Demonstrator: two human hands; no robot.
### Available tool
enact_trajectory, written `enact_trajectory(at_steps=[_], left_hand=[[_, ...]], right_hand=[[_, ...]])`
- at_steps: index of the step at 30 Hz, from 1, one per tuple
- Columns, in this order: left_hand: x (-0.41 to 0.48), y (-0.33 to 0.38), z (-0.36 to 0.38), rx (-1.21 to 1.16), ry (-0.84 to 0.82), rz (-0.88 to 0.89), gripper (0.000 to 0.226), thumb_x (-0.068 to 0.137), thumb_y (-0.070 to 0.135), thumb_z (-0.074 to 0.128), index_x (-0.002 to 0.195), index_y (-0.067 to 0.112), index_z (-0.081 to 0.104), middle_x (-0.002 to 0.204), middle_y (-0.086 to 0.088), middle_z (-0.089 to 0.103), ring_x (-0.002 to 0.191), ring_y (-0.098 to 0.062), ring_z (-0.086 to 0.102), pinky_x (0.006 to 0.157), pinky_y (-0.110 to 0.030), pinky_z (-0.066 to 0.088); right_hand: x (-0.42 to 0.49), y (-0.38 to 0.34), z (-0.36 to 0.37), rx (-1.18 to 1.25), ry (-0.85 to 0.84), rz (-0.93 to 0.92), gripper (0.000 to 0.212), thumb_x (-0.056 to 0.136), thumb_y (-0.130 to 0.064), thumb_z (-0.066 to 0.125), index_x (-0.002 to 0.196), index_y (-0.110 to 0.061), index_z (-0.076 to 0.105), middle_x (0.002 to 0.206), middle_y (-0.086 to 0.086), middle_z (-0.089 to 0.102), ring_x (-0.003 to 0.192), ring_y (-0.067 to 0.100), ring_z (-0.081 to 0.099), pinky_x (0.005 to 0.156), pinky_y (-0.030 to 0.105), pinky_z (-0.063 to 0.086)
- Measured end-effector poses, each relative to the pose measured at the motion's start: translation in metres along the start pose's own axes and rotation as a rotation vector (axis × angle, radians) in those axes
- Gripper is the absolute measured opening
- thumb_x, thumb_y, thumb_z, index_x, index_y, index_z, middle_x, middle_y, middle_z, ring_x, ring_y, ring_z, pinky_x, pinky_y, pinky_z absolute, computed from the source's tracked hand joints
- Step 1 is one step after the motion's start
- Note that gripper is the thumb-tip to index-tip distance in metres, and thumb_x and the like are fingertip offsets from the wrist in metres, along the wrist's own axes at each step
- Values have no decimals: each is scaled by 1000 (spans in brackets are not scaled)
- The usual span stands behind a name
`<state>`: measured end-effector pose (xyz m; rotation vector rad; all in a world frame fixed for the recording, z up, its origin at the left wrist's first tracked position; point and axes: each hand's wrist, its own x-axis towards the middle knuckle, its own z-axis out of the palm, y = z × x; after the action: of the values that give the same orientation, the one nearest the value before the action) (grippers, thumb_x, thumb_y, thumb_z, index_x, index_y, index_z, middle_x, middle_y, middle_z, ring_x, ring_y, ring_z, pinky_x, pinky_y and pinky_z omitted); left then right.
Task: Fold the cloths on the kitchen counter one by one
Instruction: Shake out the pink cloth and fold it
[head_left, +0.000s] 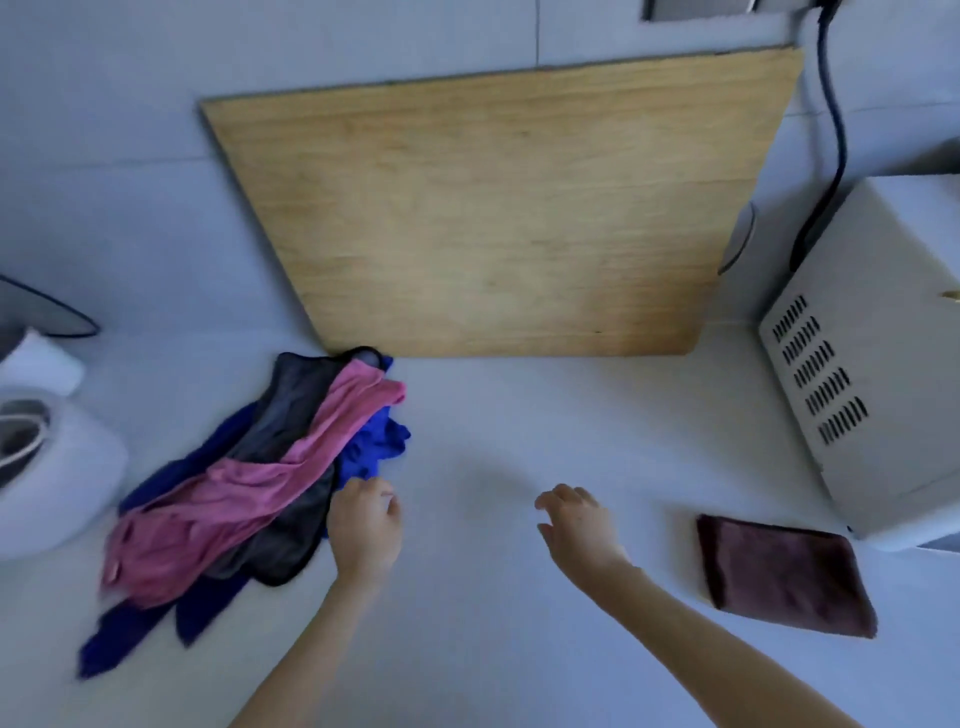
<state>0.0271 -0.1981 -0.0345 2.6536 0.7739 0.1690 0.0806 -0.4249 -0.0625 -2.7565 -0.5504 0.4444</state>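
A loose heap of cloths lies on the white counter (493, 623) at the left: a pink cloth (249, 488) on top, a dark grey cloth (291, 540) under it, and blue cloths (376, 444) beneath. My left hand (363, 525) rests at the heap's right edge, fingers curled against the grey and blue cloths; whether it grips one is unclear. My right hand (576, 519) hovers over bare counter, fingers spread, holding nothing. A folded maroon cloth (779, 577) lies flat at the right, apart from both hands.
A large wooden board (498, 208) leans against the back wall. A white microwave (872, 374) with a black cable (831, 135) stands at the right. A white round appliance (57, 467) sits at the left edge.
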Motion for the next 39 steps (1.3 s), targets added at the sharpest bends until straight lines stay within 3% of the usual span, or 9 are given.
enact_trajectory(at_steps=[5,9,12,15,18,24,32,35,39], left_hand=[[41,-77,-35,252,159,4,25,70,10,75,93,5,69,92,-20,66,88,-39,59,77,-47,46],[75,-111,-45,476,-91,49,59,75,34,72,126,15,52,120,-9,61,111,-30,53,94,-42,38],[83,-119,-47,616,-190,204,37,77,32,67,111,18,57,102,-4,65,99,-26,58,85,-38,39],[83,-116,-59,435,-117,247,10,74,16,67,77,11,59,70,-7,63,71,-30,59,66,-35,38],[82,-103,-83,132,-241,153,25,79,19,59,64,16,39,60,1,47,61,-26,51,57,-30,31],[60,-31,-139,-450,-537,88,10,74,18,69,78,11,64,69,6,64,67,-7,58,66,-25,40],[31,52,-138,-759,-721,-35,4,81,14,68,84,11,68,86,-9,71,82,-21,67,79,-33,48],[16,69,-118,-749,-821,-58,5,81,14,68,84,10,68,86,-10,70,80,-21,66,74,-29,48],[0,89,-96,-807,-896,-62,13,84,21,66,81,9,71,80,-6,71,79,-20,66,77,-32,47]], right_hand=[[28,-58,27,-32,-42,-59,28,94,-23,49,121,-19,54,123,-1,57,114,20,51,85,32,47],[35,-78,35,-117,-58,-54,27,94,-21,48,120,-18,53,123,-1,54,113,20,49,82,30,47],[34,-84,37,-155,-53,-30,27,93,-14,48,119,-18,53,122,-1,53,111,19,49,80,27,48],[34,-85,35,-182,-58,-26,29,92,-13,46,120,-19,53,123,-3,53,111,18,49,82,26,48],[25,-94,27,-21,20,86,28,94,-20,45,120,-21,57,121,-5,59,111,16,54,87,26,46],[-3,-129,-30,1111,-218,409,20,87,-33,60,88,-15,69,89,3,73,82,14,65,83,30,46],[-39,-116,-76,1302,-92,429,44,93,-50,43,86,-19,73,83,-6,77,82,7,69,76,23,49],[-49,-98,-86,1316,61,393,30,92,-38,51,83,-19,72,76,-9,73,62,-4,63,54,5,44],[-57,-70,-87,1248,176,446,19,87,-19,61,85,-3,71,72,-1,61,65,12,49,57,19,38]])
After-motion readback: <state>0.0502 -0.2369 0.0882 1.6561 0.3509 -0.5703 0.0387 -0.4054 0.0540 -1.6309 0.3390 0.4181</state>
